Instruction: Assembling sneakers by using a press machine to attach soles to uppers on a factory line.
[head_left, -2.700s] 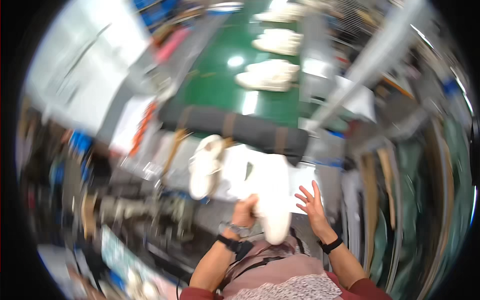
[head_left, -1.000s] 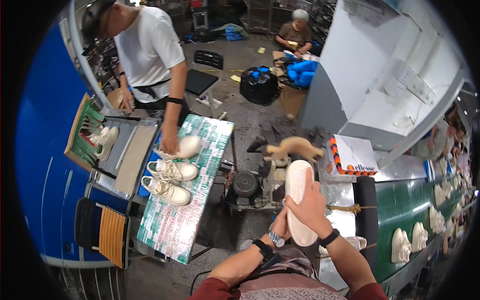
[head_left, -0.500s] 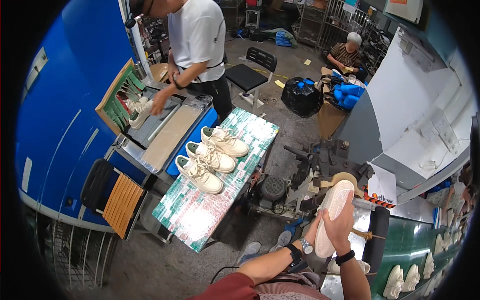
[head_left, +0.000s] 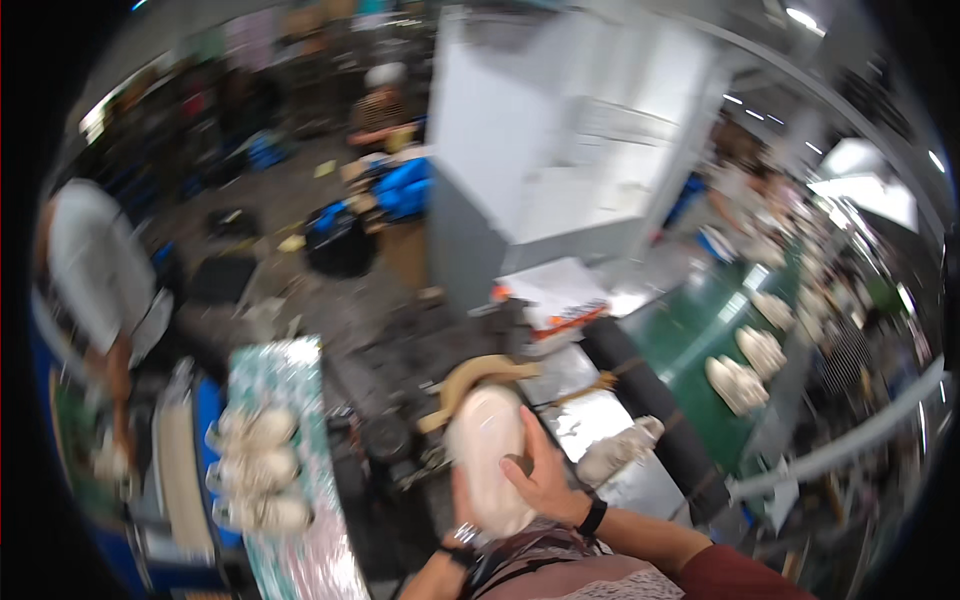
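Observation:
I hold a cream-white shoe (head_left: 488, 450) sole-up in front of my chest. My right hand (head_left: 540, 478) lies flat on its sole with the fingers spread over it. My left hand (head_left: 462, 505) grips the shoe from below, mostly hidden behind it, with a watch at the wrist. The shoe rests against a tan curved form (head_left: 478, 375) on a dark machine stand (head_left: 400, 440). The picture is blurred by motion.
A patterned table (head_left: 290, 470) at my left carries three pale shoes (head_left: 250, 470). A green conveyor belt (head_left: 700, 340) with several shoes runs at the right. A person in a white shirt (head_left: 95, 270) stands at far left, another person sits further back by a white cabinet (head_left: 560, 150).
My view has swung to the right, bringing the green conveyor into view. Both hands stay on the shoe, which has come down onto the tan form.

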